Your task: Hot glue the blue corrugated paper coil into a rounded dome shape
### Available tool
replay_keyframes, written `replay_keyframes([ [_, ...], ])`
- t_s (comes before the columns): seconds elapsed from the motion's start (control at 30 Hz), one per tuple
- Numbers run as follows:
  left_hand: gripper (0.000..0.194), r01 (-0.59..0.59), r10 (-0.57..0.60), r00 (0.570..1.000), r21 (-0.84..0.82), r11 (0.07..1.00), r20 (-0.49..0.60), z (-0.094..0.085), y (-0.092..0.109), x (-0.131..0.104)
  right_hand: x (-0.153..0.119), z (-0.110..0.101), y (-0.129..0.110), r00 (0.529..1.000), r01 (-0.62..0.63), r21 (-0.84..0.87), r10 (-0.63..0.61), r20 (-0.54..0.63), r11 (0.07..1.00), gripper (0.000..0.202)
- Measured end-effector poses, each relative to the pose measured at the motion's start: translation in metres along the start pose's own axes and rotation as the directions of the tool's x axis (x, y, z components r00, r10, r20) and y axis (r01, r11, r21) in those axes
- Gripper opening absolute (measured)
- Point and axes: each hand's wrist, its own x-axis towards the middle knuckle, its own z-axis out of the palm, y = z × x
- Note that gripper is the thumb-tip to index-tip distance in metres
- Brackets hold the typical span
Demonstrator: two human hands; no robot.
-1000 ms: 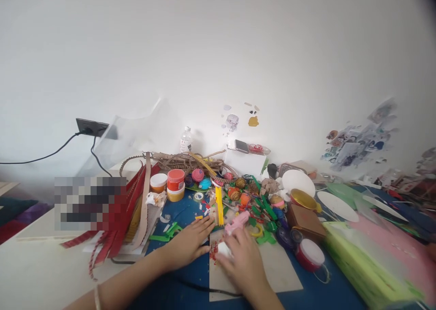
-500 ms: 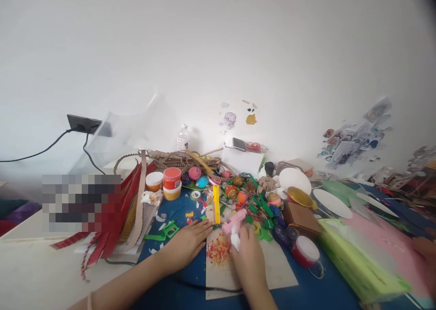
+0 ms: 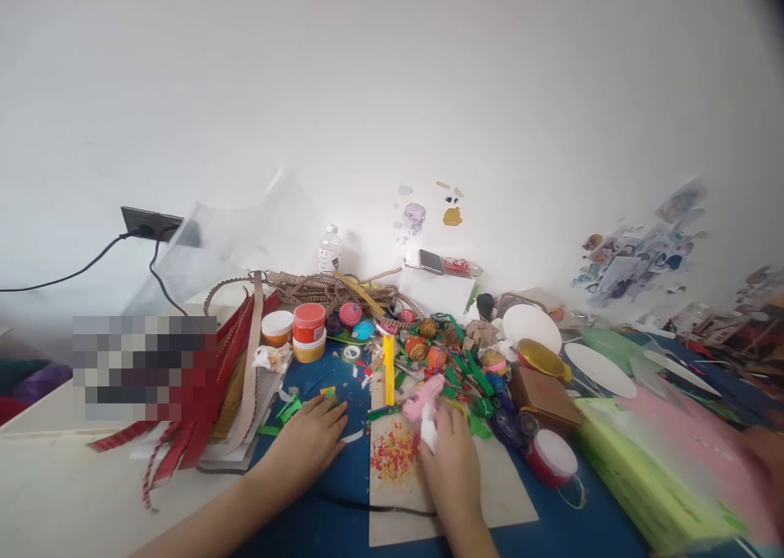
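While the right hand (image 3: 452, 452) is grasping a white wad (image 3: 429, 431) above the board (image 3: 490, 493), the left hand (image 3: 309, 439) is lying released, fingers spread, over the blue surface (image 3: 355, 484).

Between thumb and fingers, the white wad is showing just beside a pink object (image 3: 424, 398) toward the board's far edge; whether the right hand is touching that too, I cannot tell. Green scraps (image 3: 288, 411) are lying beside the left fingertips. Red and yellow crumbs (image 3: 394, 453) are covering the board near its left edge. A yellow strip (image 3: 389, 370) is pointing toward the surface's far edge, with stacked tubs (image 3: 309, 333) standing farther left. Off the board's right edge, a red can (image 3: 553, 460) is sitting near a brown box (image 3: 545, 396).
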Motion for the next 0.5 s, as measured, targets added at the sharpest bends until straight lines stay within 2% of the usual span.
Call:
replay_keyframes([
  [0.07,0.034,-0.005,0.005,1.0,0.014,1.0,-0.015,0.004,0.005,0.006,0.0,-0.001,0.0,1.0,-0.005,0.001,0.005,-0.006,1.0,0.017],
  [0.13,0.039,-0.041,0.038,0.998,-0.05,0.998,-0.047,0.011,0.007,0.014,0.002,-0.005,-0.001,1.0,0.001,-0.002,-0.001,-0.005,1.0,0.015],
  [0.23,0.034,0.023,-0.025,0.999,-0.065,0.998,-0.03,0.021,0.003,0.022,0.004,-0.011,-0.009,0.998,0.046,0.038,-0.048,0.033,0.998,0.019],
  [0.33,0.037,0.074,-0.074,0.997,0.0,0.997,-0.022,0.025,-0.003,0.022,0.002,-0.015,-0.027,0.968,0.174,0.198,-0.205,0.145,0.965,0.03],
  [0.37,0.039,0.066,-0.066,0.998,0.021,0.998,-0.024,0.024,-0.005,0.02,0.0,-0.016,-0.034,0.928,0.262,0.267,-0.318,0.195,0.927,0.035],
  [0.4,0.04,0.051,-0.05,0.998,0.036,0.998,-0.027,0.023,-0.005,0.018,-0.002,-0.017,-0.04,0.844,0.382,0.342,-0.475,0.249,0.858,0.033],
  [0.43,0.041,0.036,-0.035,0.999,0.047,0.998,-0.032,0.021,-0.005,0.016,-0.004,-0.019,-0.044,0.767,0.453,0.4,-0.577,0.28,0.797,0.03],
  [0.5,0.041,0.019,-0.017,0.999,0.064,0.998,-0.034,0.015,-0.002,0.013,-0.009,-0.023,-0.048,0.674,0.513,0.461,-0.673,0.306,0.724,0.023],
])
